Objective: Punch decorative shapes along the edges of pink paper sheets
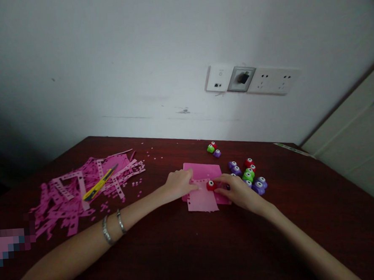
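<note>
A light pink sheet of paper (202, 201) with holes along its edges lies over a darker pink sheet (204, 169) on the table. My left hand (179, 184) grips the light sheet at its upper left, thumb on top of it. On this sheet's upper edge sits a small red paper punch (211, 185) with an eye-like white top. The fingertips of my right hand (236, 190) close on the punch's right side. Close by on the right, several purple punches (258, 185), green punches (248, 174) and red punches (249, 163) stand clustered, partly hidden by my right hand.
On the left lies a heap of punched pink paper strips (78, 180) with a yellow utility knife (101, 184) on top. Tiny pink cut-outs are scattered around. Three more punches, one a green punch (210, 148), stand near the wall (138, 75), which holds sockets (273, 80).
</note>
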A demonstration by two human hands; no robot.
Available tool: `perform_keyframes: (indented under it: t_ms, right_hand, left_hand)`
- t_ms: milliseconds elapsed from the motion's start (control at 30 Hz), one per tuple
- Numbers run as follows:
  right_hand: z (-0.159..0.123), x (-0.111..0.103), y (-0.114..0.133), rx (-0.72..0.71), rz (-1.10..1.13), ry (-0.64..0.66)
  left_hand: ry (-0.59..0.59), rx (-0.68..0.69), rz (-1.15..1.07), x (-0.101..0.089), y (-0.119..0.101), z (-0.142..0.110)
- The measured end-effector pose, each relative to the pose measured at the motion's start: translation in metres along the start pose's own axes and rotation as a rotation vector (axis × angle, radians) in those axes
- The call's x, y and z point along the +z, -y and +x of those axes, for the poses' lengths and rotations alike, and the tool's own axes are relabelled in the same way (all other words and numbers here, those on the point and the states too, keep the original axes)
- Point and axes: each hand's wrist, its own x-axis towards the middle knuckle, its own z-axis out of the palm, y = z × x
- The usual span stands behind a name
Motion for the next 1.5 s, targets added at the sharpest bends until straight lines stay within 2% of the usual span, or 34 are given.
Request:
perform_keyframes:
  t_ms: [267, 367, 433, 500, 633, 767, 1000, 1200, 1400, 1500]
  right_hand:
    - [-0.002, -0.004, 0.001, 0.022, -0.003, -0.015]
    - [-0.001, -0.010, 0.005, 0.199, 0.097, -0.006]
    - [0.002, -0.014, 0.008, 0.341, 0.188, 0.070]
    - [0.007, -0.018, 0.008, 0.420, 0.247, 0.182]
    - [0.024, -0.026, 0.004, 0.447, 0.267, 0.391]
    - [0.039, -0.031, -0.004, 0.441, 0.222, 0.495]
    - [0.045, -0.035, 0.002, 0.389, 0.199, 0.567]
    - [0.046, -0.035, 0.009, 0.468, 0.270, 0.619]
    - [0.049, -0.034, 0.010, 0.517, 0.297, 0.613]
    - [0.052, -0.035, 0.016, 0.558, 0.302, 0.622]
  left_hand:
    - [0.040, -0.018, -0.002, -0.006, -0.003, -0.003]
    - [-0.001, -0.023, -0.085, -0.012, -0.001, -0.001]
    - [-0.031, 0.014, -0.204, -0.017, 0.001, 0.003]
    - [-0.021, 0.081, -0.331, -0.023, 0.003, 0.009]
    - [0.123, 0.151, -0.539, -0.027, 0.003, 0.026]
    - [0.257, 0.109, -0.684, -0.028, 0.000, 0.036]
    - [0.321, 0.068, -0.686, -0.032, -0.008, 0.040]
    - [0.436, 0.147, -0.675, -0.038, -0.013, 0.043]
    - [0.487, 0.157, -0.695, -0.038, -0.015, 0.046]
    - [0.580, 0.168, -0.738, -0.034, -0.015, 0.048]
